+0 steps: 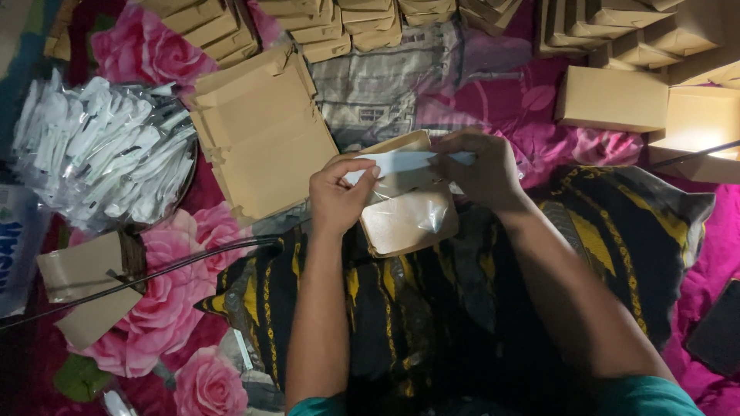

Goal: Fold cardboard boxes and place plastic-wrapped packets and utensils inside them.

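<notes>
- White packet (401,162): held flat between both hands above a small brown box (408,219) resting on the lap.
- Left hand (339,196): fingers pinched on the packet's left end.
- Right hand (482,169): fingers closed on the packet's right end.
- Clear plastic wrap (428,212) lies over the small box.
- Flattened cardboard box (262,135) lies just left of the hands.
- Pile of white packets (104,154) sits in a bowl at far left.
- Stacked brown boxes (617,96) stand along the top edge.

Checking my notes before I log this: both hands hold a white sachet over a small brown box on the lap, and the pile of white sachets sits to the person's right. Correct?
Not quite. In the head view the pile of white sachets lies to the person's left. The rest stands: left hand and right hand hold a white sachet over the small brown box.
</notes>
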